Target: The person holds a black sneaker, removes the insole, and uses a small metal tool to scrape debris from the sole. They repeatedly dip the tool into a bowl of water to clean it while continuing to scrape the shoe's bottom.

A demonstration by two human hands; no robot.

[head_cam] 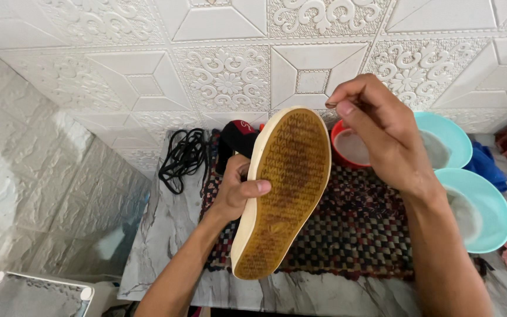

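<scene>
My left hand (238, 194) grips a shoe (285, 188) by its side and holds it sole up; the sole is brownish-yellow with a cream rim. My right hand (376, 132) hovers just above and right of the shoe's toe end, thumb and forefinger pinched together; whether something tiny sits between them I cannot tell. Both hands are over a chequered woven mat (359, 229) on a marble-patterned table (165, 235).
Black laces (184, 155) lie in a heap at the mat's far left, next to a dark shoe (238, 138). A red bowl (347, 147) and two turquoise bowls (453, 138) (482, 205) stand to the right. A blue cloth (488, 167) lies beyond them. A patterned white wall rises behind.
</scene>
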